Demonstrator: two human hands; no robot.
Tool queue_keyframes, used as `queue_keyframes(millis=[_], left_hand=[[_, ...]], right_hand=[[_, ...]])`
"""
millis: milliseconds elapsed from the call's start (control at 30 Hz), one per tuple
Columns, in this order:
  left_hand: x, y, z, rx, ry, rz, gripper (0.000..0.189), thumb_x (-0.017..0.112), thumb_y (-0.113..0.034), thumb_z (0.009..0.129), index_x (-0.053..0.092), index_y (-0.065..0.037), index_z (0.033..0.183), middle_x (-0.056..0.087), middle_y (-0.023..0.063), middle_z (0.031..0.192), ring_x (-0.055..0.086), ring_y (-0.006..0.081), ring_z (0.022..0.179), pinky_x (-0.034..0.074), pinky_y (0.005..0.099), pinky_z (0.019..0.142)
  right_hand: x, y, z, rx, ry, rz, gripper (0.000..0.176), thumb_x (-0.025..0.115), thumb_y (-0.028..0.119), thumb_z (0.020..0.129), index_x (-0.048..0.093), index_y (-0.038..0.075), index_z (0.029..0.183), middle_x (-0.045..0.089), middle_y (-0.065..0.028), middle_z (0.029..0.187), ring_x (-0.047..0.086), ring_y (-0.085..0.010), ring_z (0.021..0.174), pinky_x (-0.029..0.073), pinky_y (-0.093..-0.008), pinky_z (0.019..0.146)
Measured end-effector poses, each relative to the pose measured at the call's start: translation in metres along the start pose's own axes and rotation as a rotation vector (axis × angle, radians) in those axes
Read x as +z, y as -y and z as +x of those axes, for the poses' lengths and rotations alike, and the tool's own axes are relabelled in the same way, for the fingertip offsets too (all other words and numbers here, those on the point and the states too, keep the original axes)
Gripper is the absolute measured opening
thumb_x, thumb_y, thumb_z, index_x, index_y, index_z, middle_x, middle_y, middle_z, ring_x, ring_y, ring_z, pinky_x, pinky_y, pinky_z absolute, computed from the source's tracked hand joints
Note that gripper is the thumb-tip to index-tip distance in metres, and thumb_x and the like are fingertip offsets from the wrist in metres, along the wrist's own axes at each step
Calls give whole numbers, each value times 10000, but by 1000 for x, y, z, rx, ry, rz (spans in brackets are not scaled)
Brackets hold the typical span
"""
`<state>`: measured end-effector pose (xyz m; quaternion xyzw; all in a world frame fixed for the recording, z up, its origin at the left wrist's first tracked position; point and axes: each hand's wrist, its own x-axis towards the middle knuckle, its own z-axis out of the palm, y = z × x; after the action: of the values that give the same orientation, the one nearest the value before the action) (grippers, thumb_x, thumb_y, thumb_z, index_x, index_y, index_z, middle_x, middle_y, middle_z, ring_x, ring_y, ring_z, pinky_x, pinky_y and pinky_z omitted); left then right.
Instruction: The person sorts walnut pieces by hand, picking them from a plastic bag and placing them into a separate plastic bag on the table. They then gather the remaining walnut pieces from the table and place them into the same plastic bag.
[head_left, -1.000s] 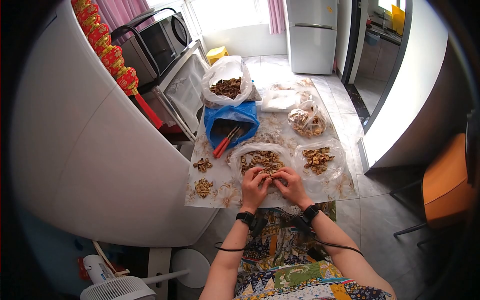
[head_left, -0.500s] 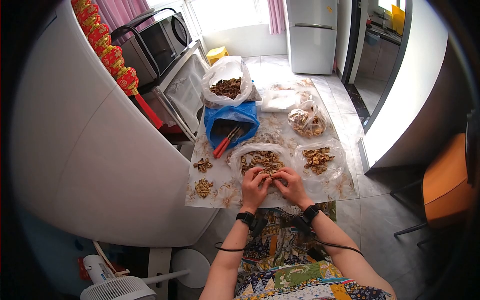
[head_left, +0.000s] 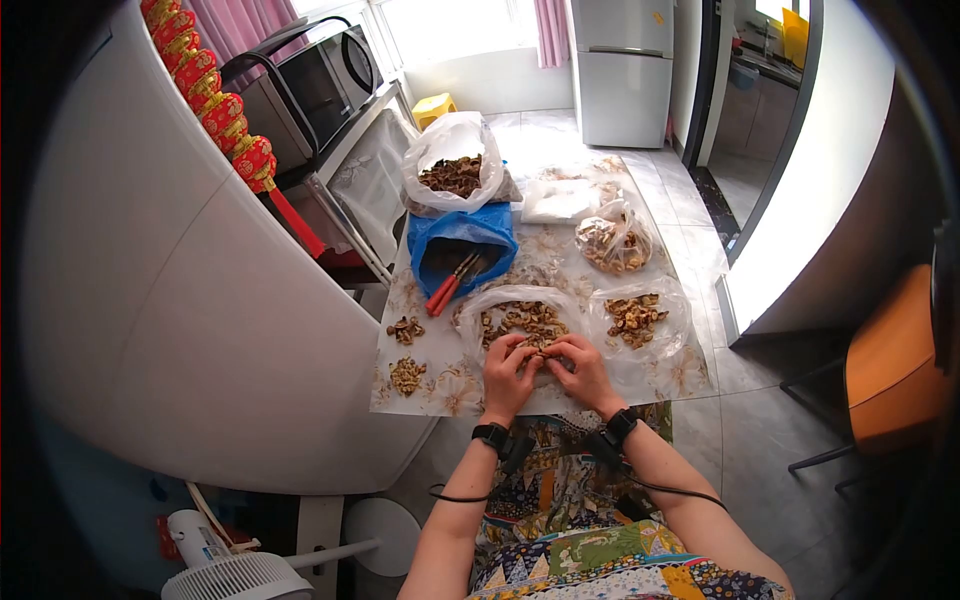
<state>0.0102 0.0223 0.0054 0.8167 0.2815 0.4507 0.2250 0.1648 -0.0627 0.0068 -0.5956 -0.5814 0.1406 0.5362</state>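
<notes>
Over the near edge of a clear plastic bag (head_left: 466,318) of brown dried pieces (head_left: 532,318), my left hand (head_left: 508,378) and my right hand (head_left: 584,376) meet with fingers pinched together. What they hold is too small to name. Right of them lies another open bag of pieces (head_left: 636,318). Two small piles, one darker (head_left: 405,330) and one paler (head_left: 408,375), rest on the flowered table cover (head_left: 455,392) at the left. Red-handled pliers (head_left: 446,292) lean out of a blue bag (head_left: 425,240).
At the table's back are a white bag of dark pieces (head_left: 455,174), a white packet (head_left: 560,201) and a filled clear bag (head_left: 614,240). An orange chair (head_left: 890,360) stands right, a white fan (head_left: 230,578) lower left. Behind are a microwave (head_left: 325,82) and a fridge (head_left: 625,95).
</notes>
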Motion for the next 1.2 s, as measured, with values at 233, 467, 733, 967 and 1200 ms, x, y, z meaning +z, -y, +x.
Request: queue_keyframes(millis=[233, 467, 733, 967, 1200], left_hand=[[-1, -1, 0, -15, 20, -7, 146, 785, -77, 833, 741, -43, 968, 627, 124, 1133, 640, 295, 1025, 550, 383, 832], [0, 0, 0, -12, 8, -4, 136, 778, -96, 836, 731, -67, 960, 630, 105, 1122, 640, 285, 966, 537, 394, 834], [0, 0, 0, -10, 0, -17, 124, 764, -95, 853, 728, -65, 968, 627, 110, 1129, 640, 289, 971, 534, 396, 835], [-2, -1, 0, -26, 3, 5, 109, 748, -101, 886, 732, -28, 966, 624, 124, 1141, 641, 286, 1001, 553, 375, 789], [-2, -2, 0, -18, -11, 9, 130, 770, -117, 859, 723, -57, 965, 624, 112, 1133, 639, 281, 954, 528, 393, 837]], right_hand=[[0, 0, 0, 0, 4, -5, 165, 731, 59, 860, 717, 29, 1022, 664, -133, 1040, 667, -308, 946, 548, -375, 784], [0, -2, 0, -5, 7, 0, 162, 726, 54, 859, 714, 26, 1018, 663, -133, 1044, 665, -308, 953, 546, -376, 792], [0, -1, 0, 1, 8, 1, 163, 726, 55, 861, 711, 27, 1021, 662, -130, 1046, 662, -308, 956, 543, -375, 793], [-1, 1, 1, 11, 4, 4, 162, 726, 60, 862, 709, 27, 1020, 661, -131, 1045, 661, -310, 955, 543, -378, 794], [0, 0, 0, 10, 2, 5, 161, 724, 61, 860, 703, 21, 1014, 659, -134, 1038, 659, -314, 959, 541, -379, 795]])
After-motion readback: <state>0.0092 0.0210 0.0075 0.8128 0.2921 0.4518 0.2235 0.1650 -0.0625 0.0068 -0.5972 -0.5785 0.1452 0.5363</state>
